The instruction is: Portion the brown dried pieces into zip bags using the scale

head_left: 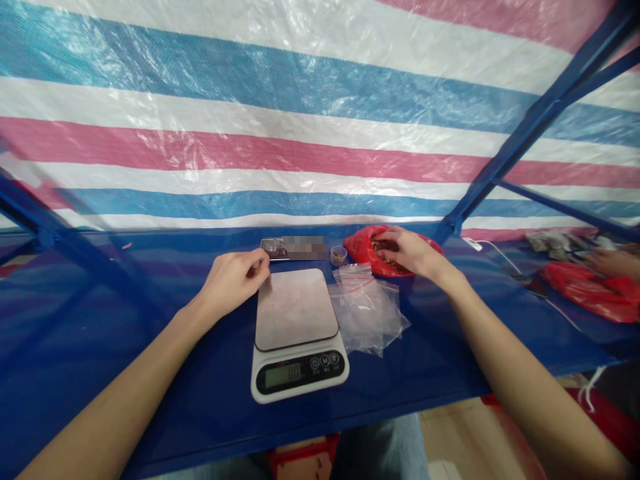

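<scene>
A white kitchen scale lies in front of me, its display reading 0.0. At its back left corner is my left hand, fingers curled inward near a dark phone-like device; whatever they pinch, if anything, is hidden. My right hand reaches into an open red plastic bag, its thumb and fingers around small brown pieces there. Clear zip bags are piled right of the scale. A small clear cup with a little brown matter inside stands between the device and the red bag.
The blue table has blue metal posts at both sides and a striped tarp behind. Farther right, another person's hand is near a second red bag. A white cable crosses the tabletop there.
</scene>
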Demonstrator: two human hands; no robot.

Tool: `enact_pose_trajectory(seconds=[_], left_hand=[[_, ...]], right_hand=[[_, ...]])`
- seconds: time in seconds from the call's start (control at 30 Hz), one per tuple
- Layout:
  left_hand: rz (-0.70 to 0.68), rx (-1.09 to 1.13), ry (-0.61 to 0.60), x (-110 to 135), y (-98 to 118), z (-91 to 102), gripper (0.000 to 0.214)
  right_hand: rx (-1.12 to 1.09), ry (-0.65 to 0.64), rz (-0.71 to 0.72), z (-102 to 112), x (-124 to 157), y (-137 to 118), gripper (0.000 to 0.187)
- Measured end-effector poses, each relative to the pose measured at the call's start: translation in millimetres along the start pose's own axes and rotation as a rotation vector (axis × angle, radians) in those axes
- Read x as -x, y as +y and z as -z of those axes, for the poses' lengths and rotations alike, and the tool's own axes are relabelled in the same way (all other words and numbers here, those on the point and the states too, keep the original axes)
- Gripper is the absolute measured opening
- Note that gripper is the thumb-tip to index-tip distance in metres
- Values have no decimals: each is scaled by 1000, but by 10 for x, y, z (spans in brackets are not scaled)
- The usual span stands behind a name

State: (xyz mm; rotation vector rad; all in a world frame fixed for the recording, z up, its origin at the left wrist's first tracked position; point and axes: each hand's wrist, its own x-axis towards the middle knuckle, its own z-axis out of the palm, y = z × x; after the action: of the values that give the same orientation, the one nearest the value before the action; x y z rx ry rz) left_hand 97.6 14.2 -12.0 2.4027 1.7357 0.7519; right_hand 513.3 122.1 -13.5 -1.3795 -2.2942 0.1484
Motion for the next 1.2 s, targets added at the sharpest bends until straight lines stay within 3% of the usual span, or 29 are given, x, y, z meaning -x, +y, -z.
enact_pose_trajectory(seconds=[0.2,0.47,0.63,0.8,0.93,1.2], left_hand=[[3,0,9,5,-18,5,22],[8,-6,-2,5,12,15,21],[7,-13,-5,0,15,11,21],[19,-16,-19,3,-10,10,21],[24,-24,-1,8,-20,15,22],[15,-21,-16,-3,30,17,22]], right_hand=[[81,-3,65,-121,-12,-96,25],[42,167,40,123,-10,-240,17],[-125,324,36,219,-51,-558,15],[-232,110,197,16,-175,-959,11],[-192,-46,280,-160,-211,-1026,16],[-215,-64,231,-208,-288,-951,9]])
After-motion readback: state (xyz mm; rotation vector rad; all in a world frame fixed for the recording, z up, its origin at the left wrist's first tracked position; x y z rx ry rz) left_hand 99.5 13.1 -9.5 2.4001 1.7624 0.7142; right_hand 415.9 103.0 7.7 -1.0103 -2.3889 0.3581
